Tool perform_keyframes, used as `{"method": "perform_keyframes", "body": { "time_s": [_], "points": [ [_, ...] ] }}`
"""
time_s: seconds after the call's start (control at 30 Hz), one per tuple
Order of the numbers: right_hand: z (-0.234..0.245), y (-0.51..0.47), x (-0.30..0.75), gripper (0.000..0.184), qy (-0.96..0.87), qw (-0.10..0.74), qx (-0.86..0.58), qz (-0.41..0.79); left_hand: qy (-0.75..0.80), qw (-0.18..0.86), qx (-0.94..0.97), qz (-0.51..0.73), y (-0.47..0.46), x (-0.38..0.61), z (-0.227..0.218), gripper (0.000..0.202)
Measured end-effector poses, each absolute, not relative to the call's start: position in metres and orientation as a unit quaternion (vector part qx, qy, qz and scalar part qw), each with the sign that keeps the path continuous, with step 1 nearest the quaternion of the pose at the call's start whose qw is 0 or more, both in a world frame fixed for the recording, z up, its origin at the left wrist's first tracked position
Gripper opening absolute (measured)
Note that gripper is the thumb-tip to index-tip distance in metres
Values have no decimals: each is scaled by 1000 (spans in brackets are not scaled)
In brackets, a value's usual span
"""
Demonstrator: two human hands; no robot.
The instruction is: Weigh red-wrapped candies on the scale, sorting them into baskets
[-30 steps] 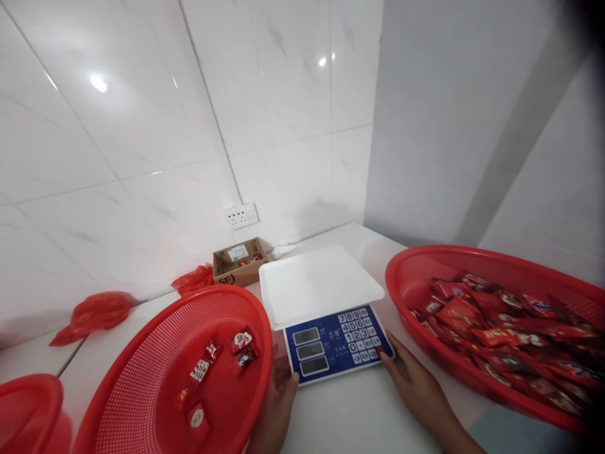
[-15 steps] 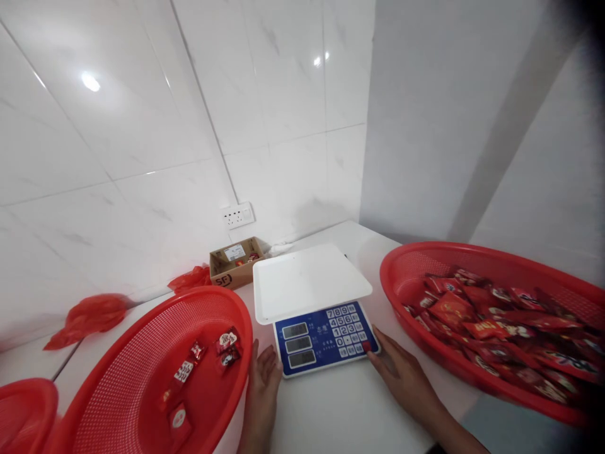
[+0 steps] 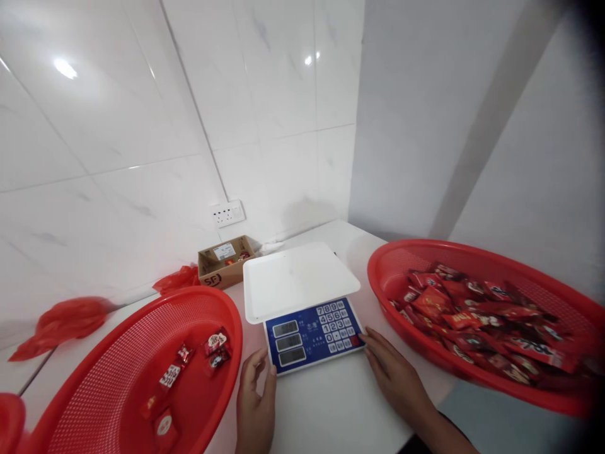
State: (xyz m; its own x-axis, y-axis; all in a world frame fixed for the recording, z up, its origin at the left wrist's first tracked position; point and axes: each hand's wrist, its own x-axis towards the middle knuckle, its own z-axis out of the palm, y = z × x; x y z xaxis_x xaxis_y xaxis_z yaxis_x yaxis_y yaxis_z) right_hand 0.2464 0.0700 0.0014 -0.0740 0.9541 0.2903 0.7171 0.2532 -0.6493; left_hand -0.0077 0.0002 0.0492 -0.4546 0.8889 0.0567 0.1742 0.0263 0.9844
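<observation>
A digital weighing scale (image 3: 307, 340) with a blue keypad panel and several small displays stands on the white table, its white weighing pan (image 3: 302, 284) bare. Just left of the scale's near corner is my left hand (image 3: 256, 400), thumb and bent fingers apart, with nothing between them. My right hand (image 3: 394, 378) has its outstretched fingertips at the scale's right front corner, by the red key, and holds nothing. To the left, a red plastic basket (image 3: 89, 353) has several wrapped candies (image 3: 170, 376) in it. A second red basket (image 3: 378, 265) on the right is heaped with red-wrapped packets (image 3: 467, 315).
Behind the left basket stands an open cardboard box (image 3: 222, 276) with a few small packets inside. Red plastic bags (image 3: 70, 325) lie by the tiled wall, below a power socket (image 3: 228, 214). Part of another red basket (image 3: 10, 419) shows at the far left edge.
The whole view has shifted, so things sit farther left. My left hand's fingers have bent more and its thumb has lifted. My right fingertips have slid slightly off the red key.
</observation>
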Motion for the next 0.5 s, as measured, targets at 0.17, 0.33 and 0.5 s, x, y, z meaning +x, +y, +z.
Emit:
{"method": "perform_keyframes", "body": {
  "time_s": [0.17,0.33,0.5],
  "points": [
    [5,73,244,42,-739,302,-581,160,641,345,392,563,2,-7,50,53],
    [8,75,241,41,-752,258,-593,127,637,367,362,573,2,-6,53,56],
    [28,73,236,49,-754,182,-624,97,631,384,350,576,3,-4,54,50]
  ]
}}
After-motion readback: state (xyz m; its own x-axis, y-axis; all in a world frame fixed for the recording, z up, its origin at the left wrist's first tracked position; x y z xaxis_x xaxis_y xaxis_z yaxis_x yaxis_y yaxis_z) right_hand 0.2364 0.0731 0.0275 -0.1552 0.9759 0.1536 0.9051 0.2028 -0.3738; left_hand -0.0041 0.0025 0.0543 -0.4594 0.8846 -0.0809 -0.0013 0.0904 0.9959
